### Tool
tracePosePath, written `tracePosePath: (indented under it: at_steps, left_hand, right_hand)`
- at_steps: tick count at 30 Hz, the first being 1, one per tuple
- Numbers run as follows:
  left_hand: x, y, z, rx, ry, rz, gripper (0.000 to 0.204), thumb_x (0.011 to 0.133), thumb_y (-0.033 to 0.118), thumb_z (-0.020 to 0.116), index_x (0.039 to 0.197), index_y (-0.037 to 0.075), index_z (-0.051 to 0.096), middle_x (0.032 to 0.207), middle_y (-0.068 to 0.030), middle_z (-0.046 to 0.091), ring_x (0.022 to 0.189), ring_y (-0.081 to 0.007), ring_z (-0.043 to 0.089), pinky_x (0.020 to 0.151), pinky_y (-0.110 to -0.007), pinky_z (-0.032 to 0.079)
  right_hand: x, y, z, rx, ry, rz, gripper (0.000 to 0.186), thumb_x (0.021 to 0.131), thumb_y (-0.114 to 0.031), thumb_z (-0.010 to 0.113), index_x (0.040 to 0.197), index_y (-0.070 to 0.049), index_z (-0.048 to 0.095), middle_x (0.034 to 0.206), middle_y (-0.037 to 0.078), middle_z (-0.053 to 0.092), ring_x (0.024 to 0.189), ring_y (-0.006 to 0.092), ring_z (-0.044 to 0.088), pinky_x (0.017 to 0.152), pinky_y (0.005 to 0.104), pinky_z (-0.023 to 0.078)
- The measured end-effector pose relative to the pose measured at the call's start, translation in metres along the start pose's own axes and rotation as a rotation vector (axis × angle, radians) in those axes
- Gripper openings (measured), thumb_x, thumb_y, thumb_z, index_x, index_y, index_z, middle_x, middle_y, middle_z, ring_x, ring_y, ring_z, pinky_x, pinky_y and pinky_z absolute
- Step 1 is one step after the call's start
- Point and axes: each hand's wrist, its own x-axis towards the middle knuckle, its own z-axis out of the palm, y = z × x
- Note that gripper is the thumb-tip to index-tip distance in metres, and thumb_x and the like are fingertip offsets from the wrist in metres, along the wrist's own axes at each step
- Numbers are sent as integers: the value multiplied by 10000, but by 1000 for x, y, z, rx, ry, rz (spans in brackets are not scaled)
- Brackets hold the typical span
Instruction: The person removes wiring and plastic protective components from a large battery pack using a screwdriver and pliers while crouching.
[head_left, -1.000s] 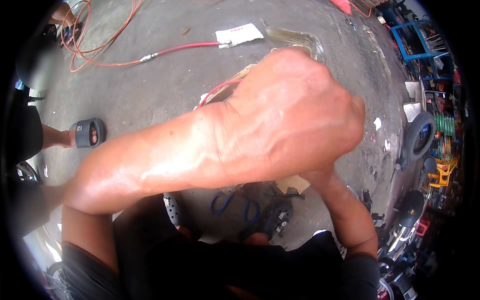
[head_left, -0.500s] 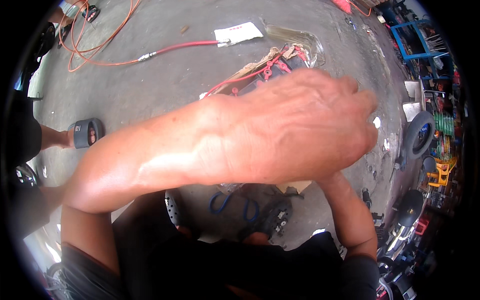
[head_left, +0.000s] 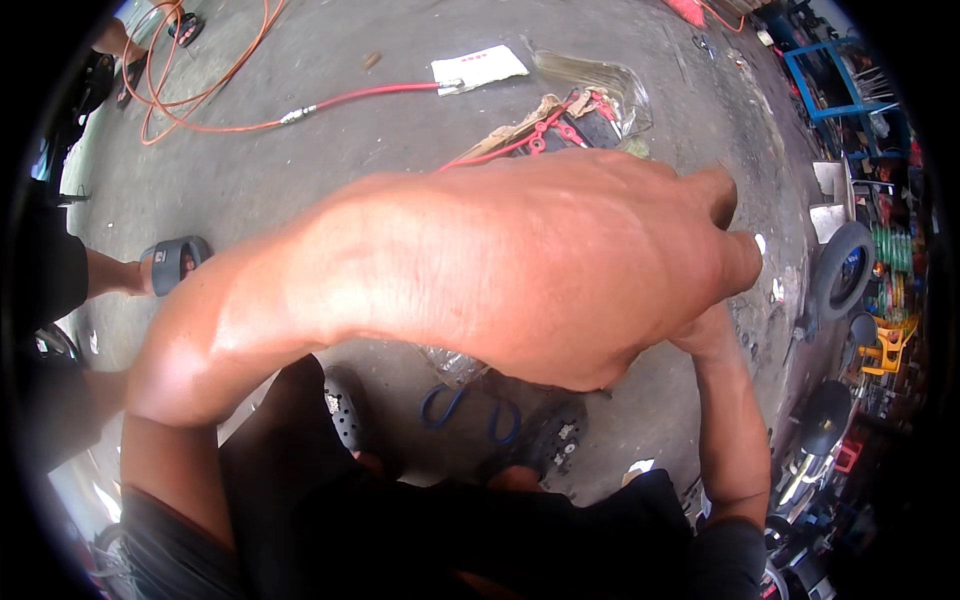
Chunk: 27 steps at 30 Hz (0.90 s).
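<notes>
I see a grey concrete floor (head_left: 420, 130), outdoor workshop. One orange hose (head_left: 215, 85) upper left, one tyre (head_left: 840, 270) right. Left hand (head_left: 560, 260) fills centre; right hand hidden beneath; fingers' state: cannot tell.

The grey concrete floor (head_left: 400, 140) carries an orange cable (head_left: 215, 75) looped at the upper left and a red lead (head_left: 375, 93) running toward a white paper (head_left: 478, 68). Near them lies torn cardboard (head_left: 520, 128), and a blue cord (head_left: 465, 408) lies lower down.
</notes>
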Motion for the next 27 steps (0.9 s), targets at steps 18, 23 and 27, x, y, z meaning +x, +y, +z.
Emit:
tracePosePath:
  at_steps: [18, 23, 27]
  left_hand:
    - [-12, -13, 41, -304, 249, -328, 457, 711, 168, 869, 1049, 33, 593, 937, -129, 629, 879, -268, 650, 740, -377, 503]
    - [-54, -23, 77, -683, -37, -592, 325, 814, 110, 792, 1050, 19, 587, 958, -107, 606, 907, -243, 629, 757, -346, 492]
    - [-77, -35, 90, -615, -181, -562, 238, 887, 2, 658, 1118, 18, 600, 1010, -77, 599, 932, -202, 619, 803, -329, 506]
  right_hand:
    - [6, 87, 13, -111, 14, -277, 323, 883, -174, 753, 1158, -31, 661, 1116, 81, 696, 1053, 209, 663, 900, 360, 524]
    - [7, 88, 5, -684, 63, -628, 315, 820, -62, 716, 1126, -36, 647, 1051, 147, 669, 972, 356, 668, 839, 409, 542]
    - [6, 100, 4, -756, 182, -698, 249, 787, -25, 715, 1020, -46, 629, 933, 136, 630, 889, 357, 623, 770, 439, 520]
